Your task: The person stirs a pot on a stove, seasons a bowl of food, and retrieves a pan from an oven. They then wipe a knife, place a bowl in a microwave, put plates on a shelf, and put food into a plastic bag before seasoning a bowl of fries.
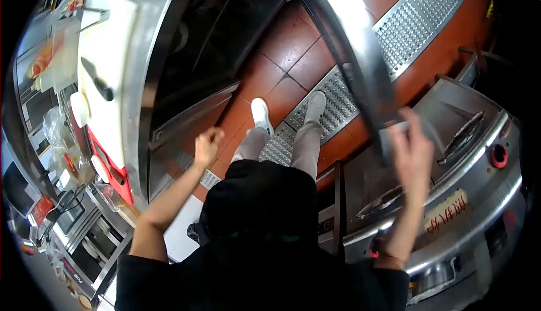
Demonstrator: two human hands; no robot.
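Observation:
My right hand (411,148) is at the outer end of a steel cabinet door (366,57), with its fingers bent around the edge and slightly blurred. The door stands swung out from a steel counter (160,40). Behind it, the cabinet's dark interior (208,46) is exposed, and its contents are too dim to make out. My left hand (207,146) hangs in the air near the lower part of the cabinet front, fingers curled into a loose fist. Nothing shows between them.
On the counter lie a white cutting board (107,34), a knife (97,80) and a red board (110,170). A steel cooking unit (451,125) with red knobs stands on the right. Studded metal plates (417,23) cross the red tile floor (282,57) by my shoes.

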